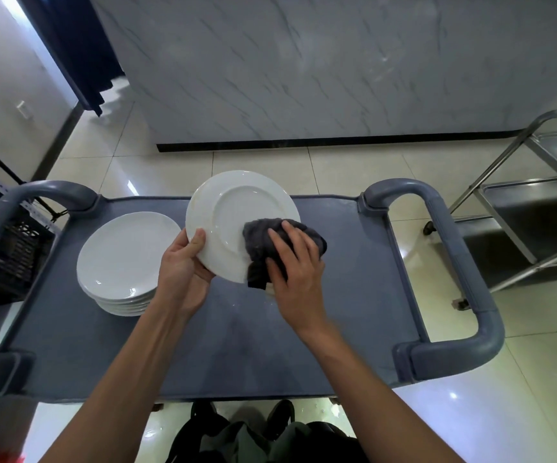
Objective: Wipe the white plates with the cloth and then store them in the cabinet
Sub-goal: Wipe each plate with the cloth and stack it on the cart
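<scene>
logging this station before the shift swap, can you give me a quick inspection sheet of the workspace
surface: grey cart top, some faint wet marks
job's things: plate held tilted above the cart; cloth on its lower right; stack of plates at the cart's left
clutter: nothing seen
grips: left hand grips the plate's rim; right hand presses the cloth to the plate
cables: nothing seen
surroundings: tiled floor, marble-look wall, steel trolley at right, black crate at left

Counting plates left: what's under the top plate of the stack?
More white plates under the top plate, edges showing; their faces are covered, the exact count unclear.
</scene>
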A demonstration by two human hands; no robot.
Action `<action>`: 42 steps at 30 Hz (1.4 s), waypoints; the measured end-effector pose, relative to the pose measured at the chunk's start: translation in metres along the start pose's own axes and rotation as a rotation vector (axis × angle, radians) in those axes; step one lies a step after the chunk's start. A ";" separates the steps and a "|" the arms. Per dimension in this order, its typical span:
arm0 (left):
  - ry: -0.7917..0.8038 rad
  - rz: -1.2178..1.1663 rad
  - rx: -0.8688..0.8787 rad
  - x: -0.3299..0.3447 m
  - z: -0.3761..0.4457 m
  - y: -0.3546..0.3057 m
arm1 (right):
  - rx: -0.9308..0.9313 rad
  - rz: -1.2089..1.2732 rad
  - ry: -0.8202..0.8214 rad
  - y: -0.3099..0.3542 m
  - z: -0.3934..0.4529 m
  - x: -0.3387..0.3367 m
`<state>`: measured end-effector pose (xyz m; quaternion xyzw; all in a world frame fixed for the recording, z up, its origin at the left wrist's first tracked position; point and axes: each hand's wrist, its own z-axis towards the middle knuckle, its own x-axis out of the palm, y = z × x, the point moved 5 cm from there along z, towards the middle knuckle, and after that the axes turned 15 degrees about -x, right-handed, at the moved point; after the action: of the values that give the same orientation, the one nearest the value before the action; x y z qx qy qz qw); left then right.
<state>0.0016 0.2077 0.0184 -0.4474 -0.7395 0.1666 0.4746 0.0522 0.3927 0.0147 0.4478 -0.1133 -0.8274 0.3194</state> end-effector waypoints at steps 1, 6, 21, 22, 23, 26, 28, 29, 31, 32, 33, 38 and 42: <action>0.007 0.013 -0.010 -0.002 0.000 -0.001 | 0.024 0.027 -0.015 -0.006 0.001 -0.003; 0.044 0.076 -0.053 -0.008 -0.002 -0.001 | 0.180 0.159 -0.073 -0.035 0.021 -0.017; 0.105 0.359 -0.044 0.006 -0.009 0.014 | -0.014 0.031 0.201 -0.014 0.090 -0.017; 0.108 0.364 -0.047 0.007 -0.008 0.016 | -0.051 0.004 0.220 -0.004 0.091 -0.014; 0.110 0.366 -0.050 0.008 -0.008 0.017 | -0.095 -0.025 0.242 0.004 0.091 -0.010; 0.106 0.354 -0.050 0.008 -0.007 0.020 | -0.201 -0.104 0.303 0.020 0.089 0.000; 0.102 0.350 -0.045 0.006 -0.008 0.021 | -0.211 -0.120 0.317 0.020 0.090 0.004; 0.099 0.350 -0.042 0.006 -0.008 0.021 | -0.195 -0.110 0.311 0.019 0.091 0.004; 0.084 0.340 -0.042 0.003 -0.008 0.021 | -0.131 -0.074 0.280 0.013 0.093 0.004; 0.074 0.327 -0.044 0.001 -0.008 0.021 | -0.086 -0.052 0.263 0.007 0.094 0.003; 0.065 0.311 -0.044 -0.001 -0.008 0.021 | -0.039 -0.026 0.248 0.000 0.095 0.001; 0.037 0.252 -0.032 -0.011 -0.009 0.016 | 0.155 0.180 0.265 -0.046 0.089 -0.007; -0.004 0.171 -0.043 -0.020 -0.004 0.013 | 0.270 0.255 0.306 -0.067 0.061 -0.009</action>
<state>0.0145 0.1979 0.0011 -0.5187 -0.7028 0.1914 0.4476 -0.0226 0.4439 0.0242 0.5887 -0.2287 -0.6802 0.3722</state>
